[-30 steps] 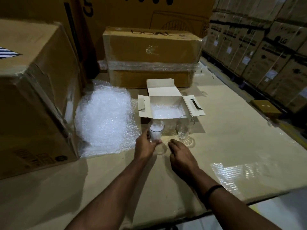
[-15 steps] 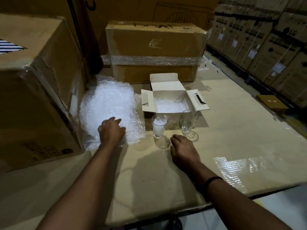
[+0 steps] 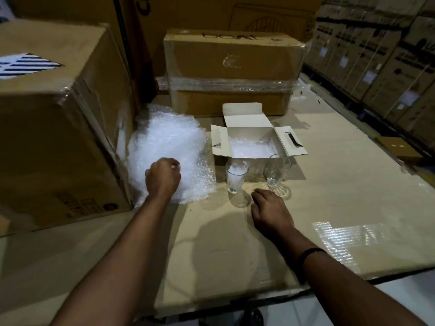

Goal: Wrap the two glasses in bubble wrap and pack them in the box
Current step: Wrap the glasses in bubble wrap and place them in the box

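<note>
From the head camera we see our left hand [image 3: 163,176] lying on the near part of a heap of bubble wrap [image 3: 168,147], its fingers curled in and pinching the sheet. Our right hand [image 3: 270,211] rests flat on the surface [image 3: 353,184], fingers loose and holding nothing, just in front of the two glasses. The left glass [image 3: 236,177] stands upright with a wad of bubble wrap inside it; the right glass [image 3: 275,171] stands upright beside it, clear. Both stand right in front of the small white box [image 3: 249,135], which is open with its flaps spread and has some bubble wrap lying on its bottom. The heap of wrap lies to the left of the box, against a large brown carton [image 3: 58,128]. Behind the box sits another carton [image 3: 233,71] bound with clear film. A dark band [image 3: 310,252] circles our right wrist.
</note>
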Demonstrator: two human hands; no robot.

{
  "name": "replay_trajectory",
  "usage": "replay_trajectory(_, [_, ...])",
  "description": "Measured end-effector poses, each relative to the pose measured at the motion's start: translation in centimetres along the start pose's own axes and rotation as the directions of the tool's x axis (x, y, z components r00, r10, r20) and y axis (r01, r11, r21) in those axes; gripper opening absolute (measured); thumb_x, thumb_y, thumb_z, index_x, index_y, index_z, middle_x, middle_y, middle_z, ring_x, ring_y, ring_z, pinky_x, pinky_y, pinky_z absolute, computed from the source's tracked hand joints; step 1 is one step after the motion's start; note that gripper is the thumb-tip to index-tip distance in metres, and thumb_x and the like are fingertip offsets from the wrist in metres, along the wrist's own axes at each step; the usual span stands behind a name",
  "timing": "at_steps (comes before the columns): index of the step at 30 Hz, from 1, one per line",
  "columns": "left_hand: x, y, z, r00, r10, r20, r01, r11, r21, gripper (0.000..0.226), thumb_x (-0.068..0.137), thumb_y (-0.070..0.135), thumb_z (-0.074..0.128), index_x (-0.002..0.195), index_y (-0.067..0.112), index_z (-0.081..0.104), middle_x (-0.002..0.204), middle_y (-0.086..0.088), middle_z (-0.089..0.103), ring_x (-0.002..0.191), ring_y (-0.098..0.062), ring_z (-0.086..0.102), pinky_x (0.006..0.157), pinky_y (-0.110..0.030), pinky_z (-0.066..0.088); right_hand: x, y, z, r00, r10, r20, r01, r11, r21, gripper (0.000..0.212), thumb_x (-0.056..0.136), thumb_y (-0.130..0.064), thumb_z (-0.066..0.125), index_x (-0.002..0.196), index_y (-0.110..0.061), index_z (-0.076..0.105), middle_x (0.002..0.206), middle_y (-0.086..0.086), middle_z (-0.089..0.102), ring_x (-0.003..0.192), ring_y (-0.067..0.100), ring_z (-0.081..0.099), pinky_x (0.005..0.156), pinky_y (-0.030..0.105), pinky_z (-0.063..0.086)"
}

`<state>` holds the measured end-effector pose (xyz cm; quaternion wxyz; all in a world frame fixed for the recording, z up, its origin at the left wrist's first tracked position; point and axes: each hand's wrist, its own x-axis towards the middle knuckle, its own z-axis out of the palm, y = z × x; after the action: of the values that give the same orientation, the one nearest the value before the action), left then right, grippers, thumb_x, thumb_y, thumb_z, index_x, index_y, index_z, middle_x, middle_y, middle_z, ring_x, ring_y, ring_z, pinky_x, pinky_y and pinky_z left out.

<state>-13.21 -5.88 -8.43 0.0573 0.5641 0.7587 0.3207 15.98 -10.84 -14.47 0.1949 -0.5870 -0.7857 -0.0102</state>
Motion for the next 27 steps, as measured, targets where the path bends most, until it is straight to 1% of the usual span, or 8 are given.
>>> replay_trajectory(3, [-0.8, -1.0, 0.7, 0.972, -0.068, 0.225, 0.034, 0.988, 0.152, 0.016, 0.087, 0.019, 0.062, 0.096, 0.024, 0.075, 0.107, -0.006, 0.071, 0.103, -0.03, 0.062, 0.091, -0.036, 0.048, 0.0, -0.1, 0.1, 1.0, 0.007, 0.009, -0.007, 1.0, -0.009, 0.025, 0.084, -0.02, 0.051, 0.099, -0.007, 0.067, 0.104, 0.012, 0.067, 0.097, 0.03, 0.06, 0.086, 0.036, 0.049])
replay_trajectory(7, [-0.3, -0.6, 0.7, 0.972, -0.116, 0.206, 0.096, 0.99, 0.105, 0.017, 0.09, 0.019, 0.057, 0.092, 0.022, 0.074, 0.102, -0.011, 0.071, 0.094, -0.034, 0.063, 0.078, -0.033, 0.049, -0.1, -0.1, 0.3, 1.0, 0.004, -0.001, -0.004, 1.0, -0.01, 0.027, 0.085, -0.021, 0.051, 0.102, -0.007, 0.067, 0.107, 0.011, 0.068, 0.099, 0.029, 0.061, 0.088, 0.035, 0.048])
replay_trajectory(12, [0.8, 0.1, 0.0, 0.973, -0.229, 0.027, 0.225, 0.918, -0.328, 0.011, 0.092, 0.015, 0.061, 0.094, 0.011, 0.071, 0.094, -0.009, 0.07, 0.084, -0.023, 0.061, 0.069, -0.025, 0.04, -0.1, -0.2, 0.1, 1.0, 0.001, -0.023, -0.002, 1.0, -0.018, 0.025, 0.083, -0.02, 0.053, 0.098, -0.007, 0.067, 0.104, 0.011, 0.068, 0.097, 0.029, 0.061, 0.085, 0.034, 0.048])
replay_trajectory(16, [0.6, 1.5, -1.7, 0.964, -0.236, -0.124, 0.115, 0.787, -0.606, 0.012, 0.086, 0.002, 0.068, 0.093, 0.011, 0.065, 0.083, -0.001, 0.064, 0.073, -0.006, 0.06, 0.062, -0.015, 0.043, 0.0, 0.0, 0.1, 1.0, 0.013, -0.016, -0.013, 1.0, 0.0, 0.026, 0.083, -0.02, 0.053, 0.1, -0.008, 0.067, 0.106, 0.011, 0.068, 0.098, 0.029, 0.061, 0.087, 0.034, 0.048])
replay_trajectory(19, [-1.6, 1.9, -2.1, 0.976, -0.128, -0.175, -0.009, 0.784, -0.621, 0.019, 0.086, 0.003, 0.069, 0.104, 0.009, 0.067, 0.086, 0.0, 0.064, 0.072, 0.004, 0.058, 0.066, -0.008, 0.045, -0.1, 0.2, 0.3, 1.0, 0.009, -0.019, -0.008, 1.0, 0.024, 0.029, 0.082, -0.02, 0.054, 0.103, -0.008, 0.068, 0.108, 0.01, 0.068, 0.1, 0.029, 0.061, 0.088, 0.035, 0.049])
replay_trajectory(23, [-6.8, 0.7, -0.7, 0.973, 0.228, -0.046, -0.223, 0.857, -0.464, 0.004, 0.084, 0.014, 0.071, 0.085, 0.017, 0.073, 0.083, 0.004, 0.067, 0.077, -0.018, 0.062, 0.072, -0.035, 0.052, -0.4, 0.0, -0.2, 0.997, 0.027, -0.072, -0.019, 0.994, 0.105, 0.017, 0.084, -0.016, 0.056, 0.09, -0.01, 0.071, 0.094, 0.006, 0.069, 0.09, 0.029, 0.061, 0.079, 0.035, 0.05])
replay_trajectory(25, [-9.4, -0.4, -0.2, 0.915, 0.391, 0.098, -0.328, 0.862, -0.386, 0.008, 0.081, 0.022, 0.067, 0.083, 0.019, 0.074, 0.083, 0.005, 0.067, 0.08, -0.018, 0.06, 0.073, -0.037, 0.051, -1.1, -0.8, -1.0, 0.976, 0.17, -0.135, -0.136, 0.964, 0.23, 0.014, 0.087, -0.019, 0.057, 0.082, -0.016, 0.07, 0.08, 0.002, 0.068, 0.078, 0.025, 0.061, 0.069, 0.034, 0.048])
replay_trajectory(27, [-11.0, -1.7, 0.0, 0.808, 0.546, 0.222, -0.461, 0.82, -0.34, 0.016, 0.082, 0.03, 0.063, 0.085, 0.02, 0.076, 0.085, 0.005, 0.069, 0.08, -0.017, 0.059, 0.074, -0.037, 0.049, -1.5, -2.3, -1.7, 0.918, 0.388, -0.086, -0.319, 0.848, 0.422, 0.024, 0.09, -0.036, 0.055, 0.077, -0.018, 0.067, 0.07, 0.0, 0.067, 0.069, 0.023, 0.062, 0.063, 0.034, 0.049])
